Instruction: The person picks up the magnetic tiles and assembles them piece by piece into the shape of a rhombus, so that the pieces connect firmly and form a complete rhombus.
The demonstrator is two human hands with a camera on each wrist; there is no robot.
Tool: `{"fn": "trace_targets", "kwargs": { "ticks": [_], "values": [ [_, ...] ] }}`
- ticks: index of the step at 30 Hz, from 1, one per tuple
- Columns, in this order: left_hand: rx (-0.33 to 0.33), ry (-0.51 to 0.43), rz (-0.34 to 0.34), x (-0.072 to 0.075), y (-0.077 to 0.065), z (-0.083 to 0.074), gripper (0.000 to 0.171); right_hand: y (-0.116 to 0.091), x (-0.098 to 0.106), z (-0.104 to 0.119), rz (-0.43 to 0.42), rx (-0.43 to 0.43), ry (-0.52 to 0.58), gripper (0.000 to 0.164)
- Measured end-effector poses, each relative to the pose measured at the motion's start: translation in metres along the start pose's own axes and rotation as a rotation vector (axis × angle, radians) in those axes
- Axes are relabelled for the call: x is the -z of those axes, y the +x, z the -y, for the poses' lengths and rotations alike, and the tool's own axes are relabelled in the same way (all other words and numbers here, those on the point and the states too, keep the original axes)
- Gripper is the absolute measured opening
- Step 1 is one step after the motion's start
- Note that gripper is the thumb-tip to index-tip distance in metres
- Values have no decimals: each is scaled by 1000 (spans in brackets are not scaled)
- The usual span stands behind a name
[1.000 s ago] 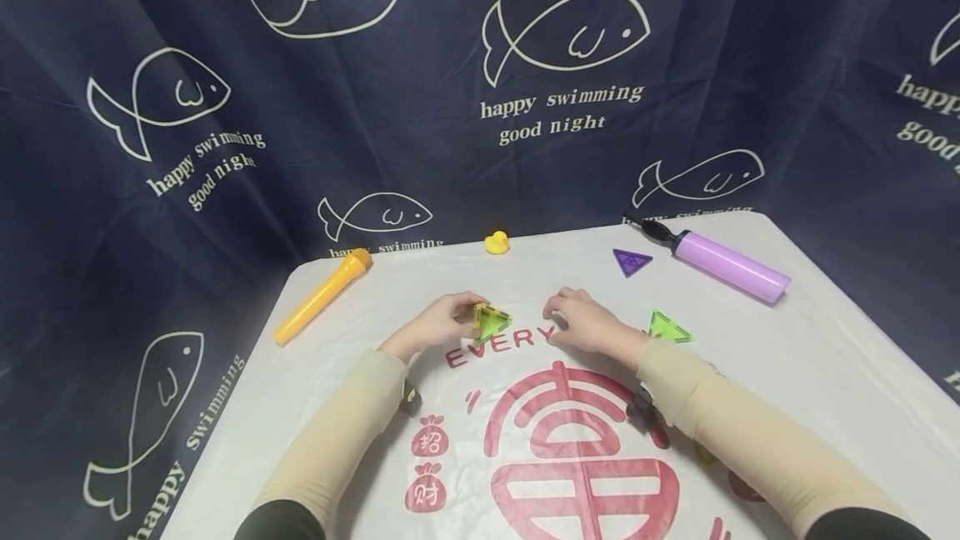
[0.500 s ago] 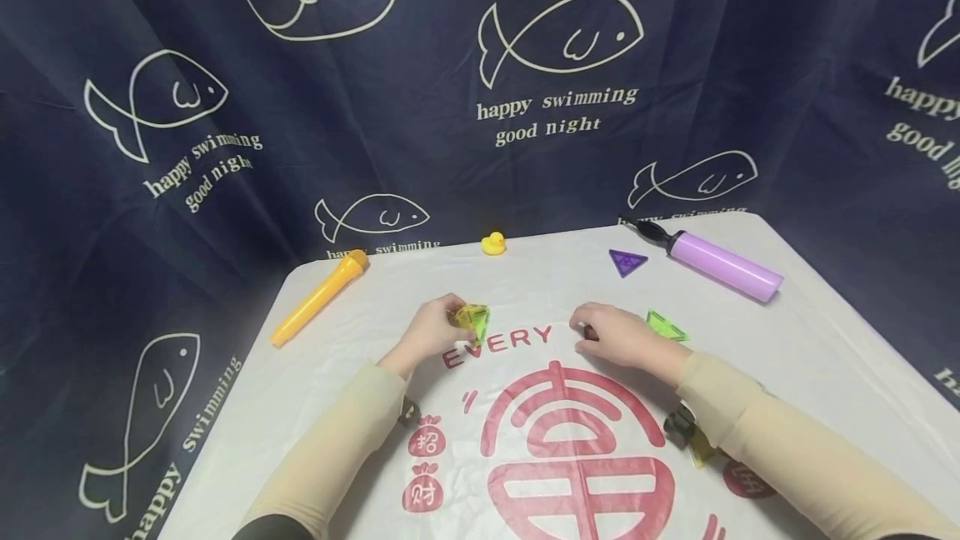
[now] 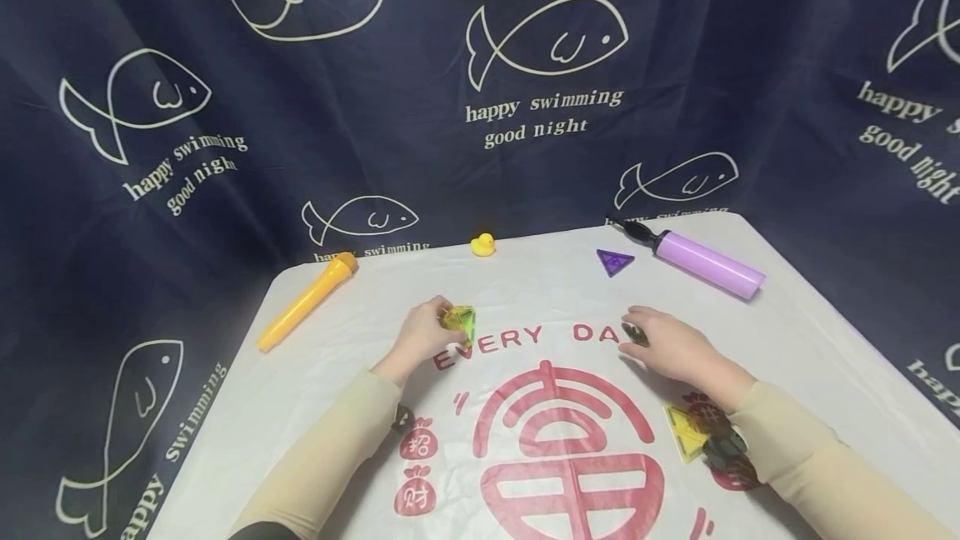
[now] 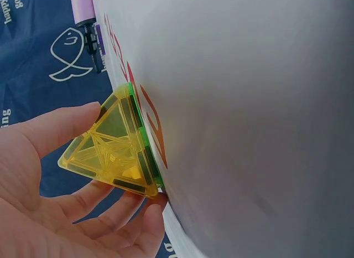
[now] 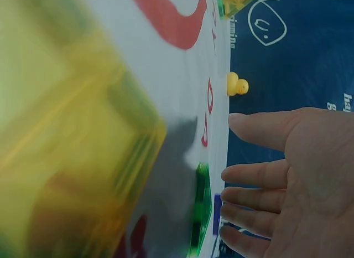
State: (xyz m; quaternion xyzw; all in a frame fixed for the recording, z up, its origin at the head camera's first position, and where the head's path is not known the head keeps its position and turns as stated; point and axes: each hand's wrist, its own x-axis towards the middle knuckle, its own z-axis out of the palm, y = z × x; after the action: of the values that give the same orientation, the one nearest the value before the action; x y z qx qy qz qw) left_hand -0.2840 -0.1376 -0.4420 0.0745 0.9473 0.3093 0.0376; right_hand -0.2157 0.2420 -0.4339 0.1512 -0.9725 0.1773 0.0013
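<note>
Joined tiles (image 4: 110, 150), yellow and green, are by the printed EVERY (image 3: 498, 340) on the table (image 3: 547, 290), pinched by the left hand (image 3: 422, 330). The right hand (image 5: 310, 180), fingers extended and holding nothing, is just beside a green tile (image 5: 202, 213); whether they touch is unclear.

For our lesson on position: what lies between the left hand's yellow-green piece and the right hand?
Between the piece and the right hand, the head view shows only white tabletop with red letters.
</note>
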Motion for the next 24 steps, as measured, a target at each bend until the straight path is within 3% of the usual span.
{"fn": "trace_targets", "kwargs": {
  "ticks": [11, 24],
  "values": [
    [1, -31, 12, 2, -1, 4, 54, -21, -4, -9, 25, -54, 6, 57],
    [32, -109, 44, 4, -2, 10, 52, -7, -13, 7, 48, 39, 32, 62]
  ]
}}
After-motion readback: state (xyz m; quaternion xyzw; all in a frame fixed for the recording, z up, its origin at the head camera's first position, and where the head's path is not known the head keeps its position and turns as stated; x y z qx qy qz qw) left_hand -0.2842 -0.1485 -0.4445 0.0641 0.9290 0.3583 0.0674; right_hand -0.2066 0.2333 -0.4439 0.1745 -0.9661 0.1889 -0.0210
